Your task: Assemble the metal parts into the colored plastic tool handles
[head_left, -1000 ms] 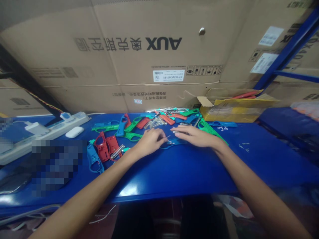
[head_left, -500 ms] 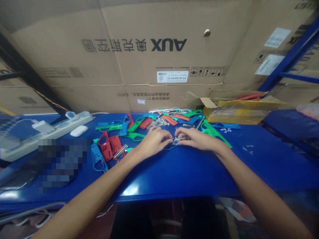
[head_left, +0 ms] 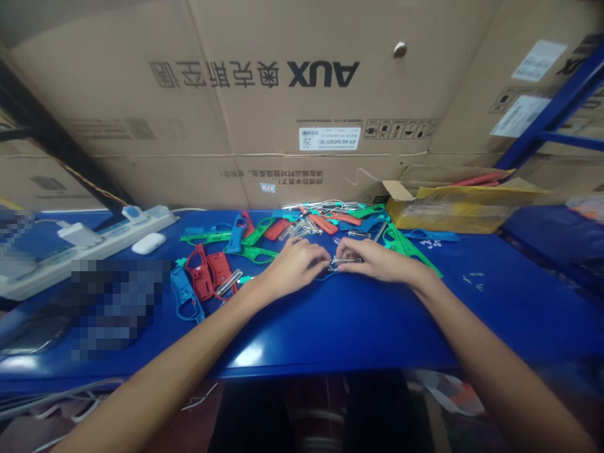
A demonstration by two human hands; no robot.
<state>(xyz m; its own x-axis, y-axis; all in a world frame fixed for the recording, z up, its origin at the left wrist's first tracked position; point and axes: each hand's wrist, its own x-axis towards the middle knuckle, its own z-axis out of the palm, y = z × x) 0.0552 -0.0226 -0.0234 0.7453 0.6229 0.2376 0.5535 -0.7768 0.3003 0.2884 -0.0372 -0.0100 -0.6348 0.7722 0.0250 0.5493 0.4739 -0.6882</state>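
Observation:
My left hand (head_left: 293, 267) and my right hand (head_left: 375, 260) meet over the blue table (head_left: 358, 321), fingertips together. Between them lies a small clear tube-like piece with a metal bit (head_left: 343, 260) on top of a blue plastic shell (head_left: 325, 274), mostly hidden by the fingers. The right hand pinches the clear piece. The left hand's fingers are curled and pinch at its left end. A pile of green, red and blue plastic shells (head_left: 264, 239) lies just behind the hands.
Red and blue shells (head_left: 201, 283) and a clear tube (head_left: 229, 283) lie to the left. A white power strip (head_left: 94, 242) and a white mouse-like object (head_left: 148, 243) sit farther left. An open yellow box (head_left: 453, 211) stands at the right. Large cardboard cartons (head_left: 283, 100) form the back wall.
My right hand drew in from a flat spread to a pinch, and both hands closed together on the small piece. The view shifted slightly.

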